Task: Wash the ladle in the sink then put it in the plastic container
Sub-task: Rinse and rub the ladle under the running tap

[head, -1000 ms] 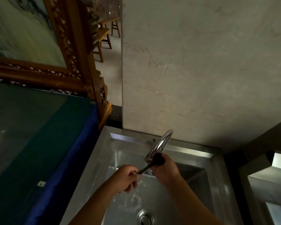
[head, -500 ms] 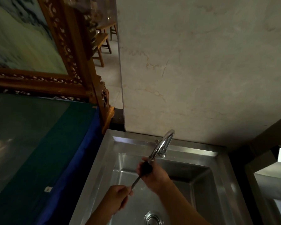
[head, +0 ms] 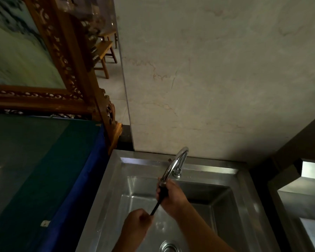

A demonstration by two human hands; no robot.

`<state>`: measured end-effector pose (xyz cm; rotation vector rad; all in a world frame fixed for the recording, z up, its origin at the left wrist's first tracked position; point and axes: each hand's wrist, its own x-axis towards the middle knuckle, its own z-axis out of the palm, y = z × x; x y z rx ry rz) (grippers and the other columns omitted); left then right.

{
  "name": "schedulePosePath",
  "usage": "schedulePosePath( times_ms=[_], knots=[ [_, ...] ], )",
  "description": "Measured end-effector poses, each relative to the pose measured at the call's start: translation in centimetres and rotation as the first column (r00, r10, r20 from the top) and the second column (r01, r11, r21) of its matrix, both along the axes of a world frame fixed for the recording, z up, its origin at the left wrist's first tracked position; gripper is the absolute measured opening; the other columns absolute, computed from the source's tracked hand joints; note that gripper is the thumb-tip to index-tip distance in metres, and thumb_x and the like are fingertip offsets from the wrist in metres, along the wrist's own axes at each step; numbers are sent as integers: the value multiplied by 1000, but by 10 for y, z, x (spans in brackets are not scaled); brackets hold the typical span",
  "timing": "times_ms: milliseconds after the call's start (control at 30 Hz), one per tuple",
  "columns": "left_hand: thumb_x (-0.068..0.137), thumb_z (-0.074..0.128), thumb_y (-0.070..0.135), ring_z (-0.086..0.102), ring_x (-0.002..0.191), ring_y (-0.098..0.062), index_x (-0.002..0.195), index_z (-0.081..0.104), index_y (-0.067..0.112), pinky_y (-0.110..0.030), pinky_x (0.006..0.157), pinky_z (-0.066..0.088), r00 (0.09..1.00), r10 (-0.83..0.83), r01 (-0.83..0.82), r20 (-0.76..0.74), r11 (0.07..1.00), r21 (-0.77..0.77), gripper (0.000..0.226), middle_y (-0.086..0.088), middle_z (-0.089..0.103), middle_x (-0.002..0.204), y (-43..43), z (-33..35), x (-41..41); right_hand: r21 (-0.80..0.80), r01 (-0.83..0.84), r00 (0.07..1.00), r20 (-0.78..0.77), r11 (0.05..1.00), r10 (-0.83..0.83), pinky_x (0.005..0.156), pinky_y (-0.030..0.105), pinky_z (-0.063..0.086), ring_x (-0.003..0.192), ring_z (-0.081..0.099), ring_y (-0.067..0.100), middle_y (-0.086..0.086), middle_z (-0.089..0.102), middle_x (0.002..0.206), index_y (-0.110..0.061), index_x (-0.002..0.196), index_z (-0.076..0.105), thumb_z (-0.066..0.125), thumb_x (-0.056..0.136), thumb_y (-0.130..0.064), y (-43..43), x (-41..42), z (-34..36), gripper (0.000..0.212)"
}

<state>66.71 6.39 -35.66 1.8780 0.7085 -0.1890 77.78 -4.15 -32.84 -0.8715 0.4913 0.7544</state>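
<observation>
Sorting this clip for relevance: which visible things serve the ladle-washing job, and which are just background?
In use: ladle, held by left hand and right hand; sink; faucet. The plastic container is not visible.

Background: carved wooden frame, blue-edged green cloth, wooden stool, second basin.

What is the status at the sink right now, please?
Left hand gripping the ladle at its lower end; right hand wrapped around its upper end under the faucet. Ladle over the sink. Plastic container not in view.
</observation>
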Motion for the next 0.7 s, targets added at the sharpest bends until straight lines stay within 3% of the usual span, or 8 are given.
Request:
schedulePosePath(
  times_ms=[100,233,300,400,467,567,700],
  knots=[
    [80,73,25,52,51,-9,55,51,21,-19,53,39,1000,-22,22,-5,990,141,33,2,54,48,-1,-8,-8,-79,-26,999,-41,997,23,54,28,40,56,48,16,9,55,67,-5,91,58,46,96,-7,3,-1,-6,14],
    [85,71,18,49,52,-12,58,56,20,-29,58,41,995,-9,-2,100,995,104,31,0,50,47,-1,-16,-15,-5,30,993,-118,1000,-30,55,30,42,58,51,18,9,58,68,-6,85,59,46,98,-24,5,-2,-11,26],
    [86,69,21,47,50,-15,63,62,9,-31,57,40,991,19,-20,135,1000,3,27,1,50,45,-1,-10,-14,63,22,994,-107,998,-15,56,30,44,60,56,19,10,63,70,-6,86,61,50,95,-28,6,1,-8,27],
    [82,60,35,43,37,-10,75,67,-1,-23,45,35,989,36,-8,140,981,-192,37,2,51,40,1,2,-14,169,-21,999,-26,985,26,55,30,49,62,62,21,12,69,75,-6,88,66,58,81,-28,4,1,-1,24],
    [94,56,25,42,35,-10,84,69,-1,-22,41,30,995,-6,35,98,955,-295,31,0,55,44,3,6,-17,217,-32,999,26,976,27,58,32,50,66,63,24,15,68,80,-2,97,63,55,85,-25,0,-1,0,27],
    [99,51,24,47,41,-15,91,70,1,-21,42,31,998,-43,58,45,903,-427,31,-6,61,54,6,9,-23,206,-79,992,116,975,55,66,36,52,73,62,29,22,63,87,1,107,55,43,100,-21,-10,-5,-4,26],
    [95,56,36,46,43,-17,93,69,-3,-21,44,31,999,-26,44,40,822,-567,41,-13,60,60,3,9,-30,138,-73,986,158,988,51,71,37,56,76,61,32,27,55,94,3,107,51,42,98,-5,-17,-12,-10,15]
  ],
)
